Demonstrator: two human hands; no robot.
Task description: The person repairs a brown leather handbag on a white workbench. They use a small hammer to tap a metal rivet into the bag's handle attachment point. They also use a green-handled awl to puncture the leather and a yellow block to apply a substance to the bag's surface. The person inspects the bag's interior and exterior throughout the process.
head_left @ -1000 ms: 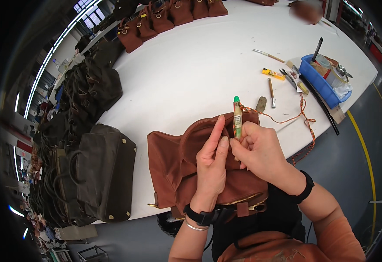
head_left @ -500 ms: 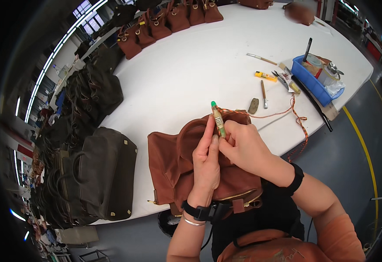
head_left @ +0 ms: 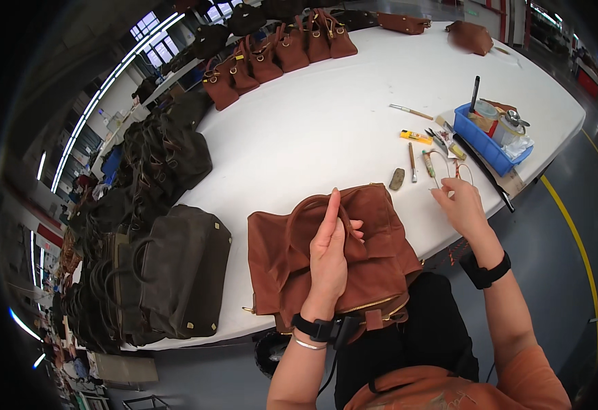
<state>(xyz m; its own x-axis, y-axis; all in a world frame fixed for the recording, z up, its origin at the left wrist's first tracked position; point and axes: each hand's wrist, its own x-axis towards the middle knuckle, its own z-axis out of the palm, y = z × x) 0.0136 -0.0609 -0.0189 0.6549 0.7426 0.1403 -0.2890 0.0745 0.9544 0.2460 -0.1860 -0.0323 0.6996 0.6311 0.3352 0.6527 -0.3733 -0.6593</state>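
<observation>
White table: spreads under everything point(head_left: 278, 130), its near edge running past the person's lap.
Dark bags: heaped along the table's left side point(head_left: 165, 147), the nearest one point(head_left: 183, 273) lying with its handles toward the left.
Row of brown bags: stands at the far left of the table point(head_left: 290, 52), handles up.
Brown bag: lies at the table's near edge, right in front of the person point(head_left: 374, 273) — the gold zip point(head_left: 381, 301) on the near side, a rounded handle point(head_left: 297, 210) on the far side.
Blue bin: sits at the right point(head_left: 483, 143), holding jars, a black pen and crumpled wrapping.
Left hand: over the middle of the brown bag point(head_left: 329, 256), half open, index finger straight toward the far side and other fingertips showing beside the handle; whether it grips the handle cannot be told.
Right hand: beyond the bag's right edge point(head_left: 463, 205), fingers bent and thumb close to them; the view is poor here — whether it has hold of a strand of cord cannot be told.
Brushes: two, one upright to the view point(head_left: 413, 162), one farther off and slanting point(head_left: 411, 111).
Pen-like tool: slim, just beyond the right hand's fingertips point(head_left: 428, 164).
Yellow item: between the brushes point(head_left: 416, 137).
Greyish lump: left of the nearer brush point(head_left: 397, 179).
</observation>
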